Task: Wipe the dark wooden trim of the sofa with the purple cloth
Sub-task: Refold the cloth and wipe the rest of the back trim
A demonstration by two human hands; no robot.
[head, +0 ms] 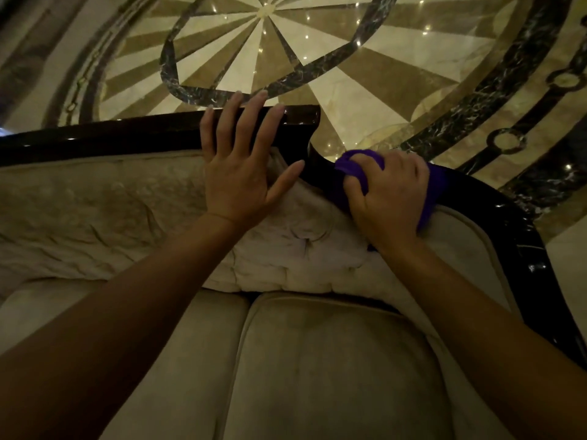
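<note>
The dark wooden trim [104,134] runs glossy and black along the top of the beige sofa back, then curves down to the right [521,236]. My left hand [244,163] lies flat with fingers spread over the trim's top rail and the tufted back cushion, holding nothing. My right hand [387,198] is shut on the bunched purple cloth [346,182], which is pressed against the curved part of the trim just right of the rail's end. Part of the cloth is hidden under my palm.
The sofa's tufted beige backrest [95,217] and seat cushions [317,376] fill the lower view. Behind the sofa lies a polished marble floor [349,52] with a starburst inlay and dark rings.
</note>
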